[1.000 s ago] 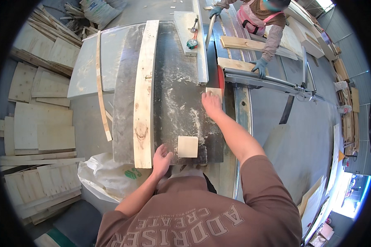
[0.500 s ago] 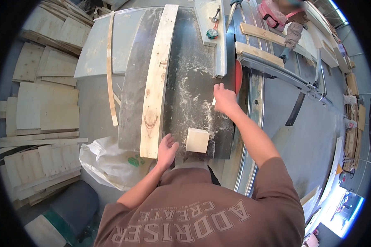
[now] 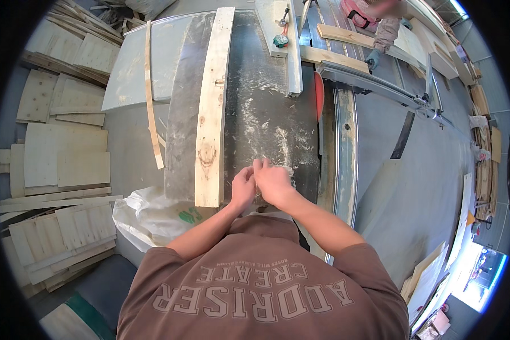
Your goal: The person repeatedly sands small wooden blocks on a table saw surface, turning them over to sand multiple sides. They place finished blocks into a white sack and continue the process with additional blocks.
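Note:
My left hand (image 3: 243,186) and my right hand (image 3: 272,181) come together over the near end of the dark saw table (image 3: 255,130). The fingers of both hands are curled in and nearly meet; what they hold is hidden behind them. A long pale wooden plank (image 3: 211,113) lies lengthwise on the table, just left of my left hand. The square wooden block is mostly covered by my hands. Beyond my right hand stands a red curved guard (image 3: 319,96) beside the metal fence (image 3: 294,62).
A co-worker's gloved hand (image 3: 373,59) rests at a wooden board (image 3: 337,58) on the sliding frame, far right. A narrow wood strip (image 3: 152,102) lies left of the plank. A white sack (image 3: 147,218) and stacked boards (image 3: 62,153) are at left.
My right hand has come back from near the red guard to meet my left hand, which moved right. The co-worker's boards have shifted left toward the fence.

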`<action>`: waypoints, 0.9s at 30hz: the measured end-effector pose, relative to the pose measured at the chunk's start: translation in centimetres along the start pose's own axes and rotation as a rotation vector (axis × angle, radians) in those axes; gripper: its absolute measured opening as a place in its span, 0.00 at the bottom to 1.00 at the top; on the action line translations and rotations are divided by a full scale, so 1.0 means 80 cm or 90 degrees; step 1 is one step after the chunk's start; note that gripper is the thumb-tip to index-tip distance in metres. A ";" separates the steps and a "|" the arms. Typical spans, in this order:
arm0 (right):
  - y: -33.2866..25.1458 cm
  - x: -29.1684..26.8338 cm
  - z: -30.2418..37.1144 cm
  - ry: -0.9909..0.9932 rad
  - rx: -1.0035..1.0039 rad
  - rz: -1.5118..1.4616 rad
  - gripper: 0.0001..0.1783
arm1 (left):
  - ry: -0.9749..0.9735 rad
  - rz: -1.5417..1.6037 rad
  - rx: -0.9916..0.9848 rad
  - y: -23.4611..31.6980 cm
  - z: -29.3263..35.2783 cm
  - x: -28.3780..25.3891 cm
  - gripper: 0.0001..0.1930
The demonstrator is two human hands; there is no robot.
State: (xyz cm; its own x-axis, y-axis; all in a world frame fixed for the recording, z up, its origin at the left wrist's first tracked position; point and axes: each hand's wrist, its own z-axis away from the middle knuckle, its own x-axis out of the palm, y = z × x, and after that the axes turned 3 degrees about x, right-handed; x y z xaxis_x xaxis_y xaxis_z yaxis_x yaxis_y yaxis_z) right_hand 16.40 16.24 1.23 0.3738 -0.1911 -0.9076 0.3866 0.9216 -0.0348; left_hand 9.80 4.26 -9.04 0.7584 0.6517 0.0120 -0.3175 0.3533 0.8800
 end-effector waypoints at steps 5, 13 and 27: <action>0.050 -0.017 0.048 0.094 0.202 -0.303 0.35 | -0.003 -0.008 0.062 -0.040 -0.002 0.004 0.25; 0.072 0.165 0.034 0.109 0.205 -0.805 0.37 | -0.119 -0.051 0.012 -0.009 0.023 0.026 0.47; 0.061 0.073 0.062 0.129 0.043 -0.177 0.61 | -0.188 -0.695 0.412 0.036 0.002 -0.009 0.54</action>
State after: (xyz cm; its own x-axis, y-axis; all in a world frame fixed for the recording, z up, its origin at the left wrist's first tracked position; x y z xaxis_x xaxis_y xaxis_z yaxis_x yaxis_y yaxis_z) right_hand 24.66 17.94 -2.14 0.0742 -0.3551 -0.9319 0.5079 0.8176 -0.2712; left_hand 8.41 4.71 -6.46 0.5721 0.0344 -0.8195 0.8056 0.1640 0.5693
